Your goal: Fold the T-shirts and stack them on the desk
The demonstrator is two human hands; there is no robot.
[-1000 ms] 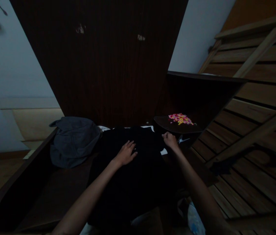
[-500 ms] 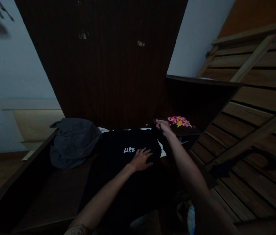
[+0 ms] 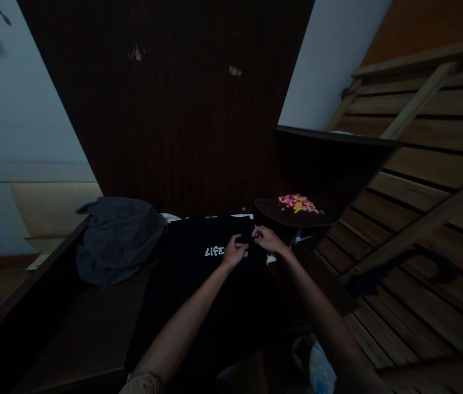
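A black T-shirt (image 3: 198, 284) with white lettering lies spread in front of me; the visible letters read "LIFE". My left hand (image 3: 235, 253) rests on it at the right end of the letters, with bent fingers and a gap between thumb and forefinger. Close by on the right, my right hand (image 3: 265, 238) has its fingers pinched together at the shirt's right part, seemingly on the black cloth. The dark fabric hides the exact grip. White material (image 3: 244, 216) shows past the shirt's far edge.
A grey cap-like cloth item (image 3: 120, 241) sits left of the shirt. Small pink, red and yellow pieces (image 3: 298, 203) are heaped on a dark corner shelf (image 3: 309, 220) at the right. Wooden slats (image 3: 420, 208) stand farther right, with a black strap-like object (image 3: 404, 268) on them.
My right hand has come down and left, away from the shelf edge, nearer my left hand. My left hand's spread fingers have bent. The lettering looked upside down before and reads upright now.
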